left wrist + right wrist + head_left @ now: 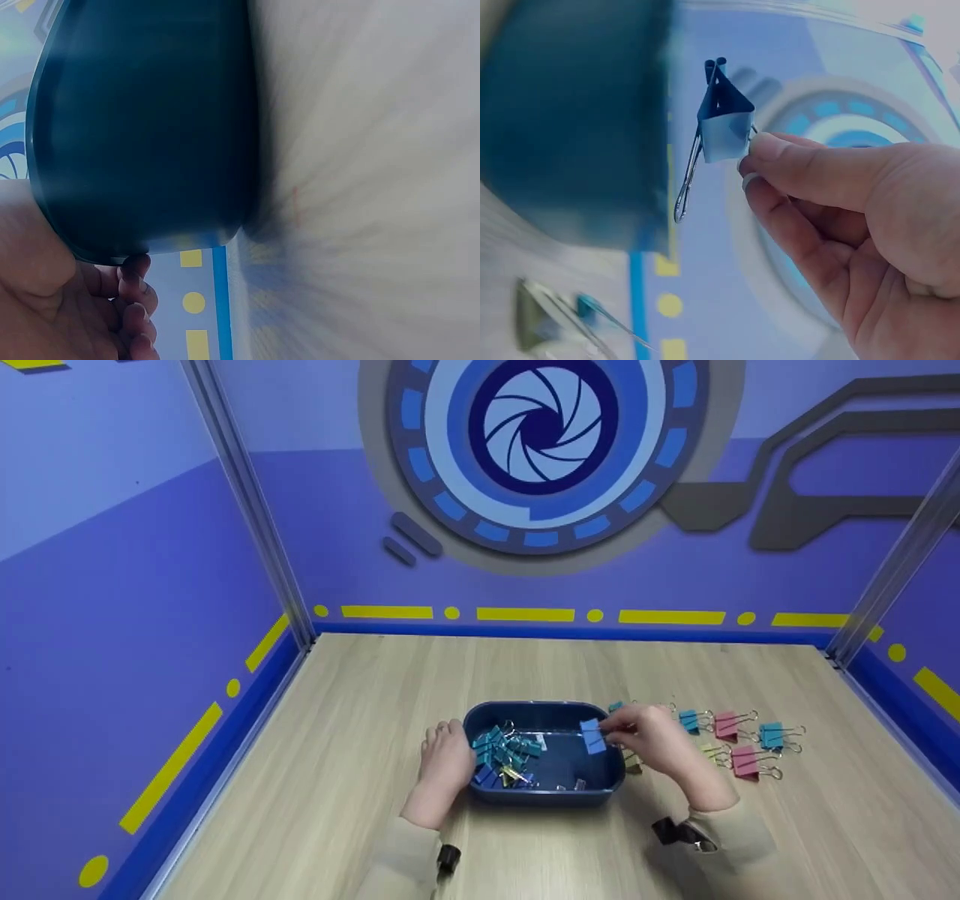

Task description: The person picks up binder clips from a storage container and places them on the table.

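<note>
In the head view my right hand (661, 741) is over the right end of a dark blue plastic bin (544, 795). It pinches a light blue binder clip (592, 736) between thumb and fingers. The right wrist view shows the clip (729, 136) held by one wire handle, its other handle hanging free. My left hand (445, 756) holds the bin's left end at the rim; in the left wrist view its fingers (137, 289) curl by the bin's corner. Inside the bin, teal binder clips (501, 748), with a few blue and yellow ones, lie heaped on the left.
Right of the bin, several binder clips lie on the wooden table (360, 675), among them a pink clip (745, 763) and a teal clip (771, 736). Some are partly hidden by my right hand. Purple-blue panels (150, 622) enclose the table's back and sides.
</note>
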A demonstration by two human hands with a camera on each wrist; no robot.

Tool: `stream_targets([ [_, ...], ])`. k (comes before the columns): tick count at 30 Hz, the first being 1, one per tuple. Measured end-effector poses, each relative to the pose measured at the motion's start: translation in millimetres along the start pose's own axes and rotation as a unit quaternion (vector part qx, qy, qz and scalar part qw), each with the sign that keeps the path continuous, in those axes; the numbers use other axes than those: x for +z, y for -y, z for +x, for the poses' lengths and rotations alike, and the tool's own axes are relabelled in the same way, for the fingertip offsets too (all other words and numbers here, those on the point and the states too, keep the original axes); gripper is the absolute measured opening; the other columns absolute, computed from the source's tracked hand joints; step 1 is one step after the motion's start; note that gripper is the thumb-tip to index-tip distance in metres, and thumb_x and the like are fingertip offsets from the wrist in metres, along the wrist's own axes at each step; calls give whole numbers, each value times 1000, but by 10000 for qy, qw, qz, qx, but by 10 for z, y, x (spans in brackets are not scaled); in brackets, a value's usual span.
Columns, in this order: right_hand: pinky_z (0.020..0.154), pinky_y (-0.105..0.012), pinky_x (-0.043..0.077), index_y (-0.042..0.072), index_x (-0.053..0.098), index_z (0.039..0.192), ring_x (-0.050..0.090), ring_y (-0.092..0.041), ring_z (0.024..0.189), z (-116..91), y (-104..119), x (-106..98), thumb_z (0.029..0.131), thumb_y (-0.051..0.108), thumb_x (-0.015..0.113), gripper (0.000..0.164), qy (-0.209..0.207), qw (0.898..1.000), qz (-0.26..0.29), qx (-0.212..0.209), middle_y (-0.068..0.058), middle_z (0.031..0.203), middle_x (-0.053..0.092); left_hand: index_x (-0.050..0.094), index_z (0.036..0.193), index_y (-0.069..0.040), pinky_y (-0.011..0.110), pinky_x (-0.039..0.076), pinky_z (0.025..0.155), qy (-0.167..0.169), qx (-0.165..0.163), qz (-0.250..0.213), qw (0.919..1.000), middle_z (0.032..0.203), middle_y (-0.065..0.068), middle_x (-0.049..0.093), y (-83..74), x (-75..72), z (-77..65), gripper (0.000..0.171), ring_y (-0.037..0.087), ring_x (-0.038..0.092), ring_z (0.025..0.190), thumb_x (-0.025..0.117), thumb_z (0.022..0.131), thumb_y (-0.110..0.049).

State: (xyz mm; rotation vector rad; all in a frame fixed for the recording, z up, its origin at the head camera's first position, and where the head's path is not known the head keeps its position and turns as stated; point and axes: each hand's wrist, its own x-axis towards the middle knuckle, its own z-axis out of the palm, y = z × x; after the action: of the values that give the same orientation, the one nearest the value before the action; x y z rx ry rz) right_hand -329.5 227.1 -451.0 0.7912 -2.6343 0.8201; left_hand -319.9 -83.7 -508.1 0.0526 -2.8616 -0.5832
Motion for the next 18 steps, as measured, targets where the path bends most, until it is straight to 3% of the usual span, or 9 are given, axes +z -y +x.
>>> stream_targets([
  [5,67,-32,55,9,75,90,68,-17,77,-65,-68,-242,78,1,73,14,-266,9994,-60,227,-5,89,73,53,104,1,46,40,81,-9,-17,-13,10000,97,16,55,-3,1,-1,23,34,48,92,56,85,-11],
  [8,66,-33,55,8,75,91,69,-19,78,-107,-125,-355,79,2,72,13,-189,9982,-99,552,-6,88,73,53,106,1,46,40,82,12,-53,-34,10000,98,17,55,-7,-4,-1,25,34,49,93,57,85,-12],
  [13,69,-33,54,6,74,91,69,-22,84,-165,-209,-460,80,2,70,12,367,9923,6,1182,-12,100,72,53,104,1,46,40,82,70,-67,-30,9999,97,16,55,-6,-2,0,23,34,48,93,56,85,-11],
  [18,63,-31,51,6,73,81,64,-17,74,-183,-260,-437,76,-4,70,11,1018,9861,4,1316,-8,85,71,53,103,1,45,40,81,11,-27,-43,10000,96,16,55,-2,8,4,22,34,48,92,55,84,-11],
])
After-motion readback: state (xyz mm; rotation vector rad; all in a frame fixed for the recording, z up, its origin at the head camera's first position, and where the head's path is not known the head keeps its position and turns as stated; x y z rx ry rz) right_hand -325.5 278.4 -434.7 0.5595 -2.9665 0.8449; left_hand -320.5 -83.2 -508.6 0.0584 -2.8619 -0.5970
